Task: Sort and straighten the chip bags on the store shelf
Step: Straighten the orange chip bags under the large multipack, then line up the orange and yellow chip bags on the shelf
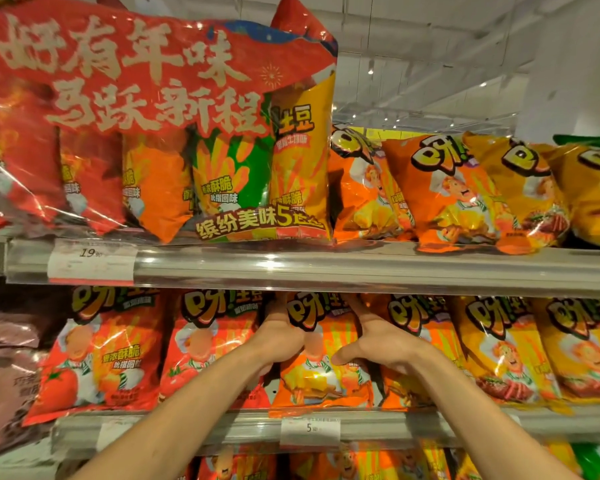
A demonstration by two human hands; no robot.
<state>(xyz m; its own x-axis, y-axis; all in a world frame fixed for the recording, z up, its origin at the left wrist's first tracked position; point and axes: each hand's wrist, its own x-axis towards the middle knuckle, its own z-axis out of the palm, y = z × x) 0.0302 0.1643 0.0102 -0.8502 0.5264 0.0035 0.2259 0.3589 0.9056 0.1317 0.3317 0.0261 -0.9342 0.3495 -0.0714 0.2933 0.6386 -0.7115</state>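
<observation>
An orange chip bag (321, 375) stands upright on the middle shelf (378, 427), between a red tomato bag (205, 358) and another orange bag (416, 341). My left hand (279, 336) grips its upper left edge, fingers reaching behind it. My right hand (374, 342) grips its right side, thumb lying across the front and fingers hidden behind the bag.
The top shelf (326, 265) carries a big red multipack (136, 116) at left and tilted orange and yellow bags (458, 188) at right. Yellow bags (506, 348) fill the middle shelf's right, a second red bag (97, 351) and dark bags (7, 375) its left. More bags show below.
</observation>
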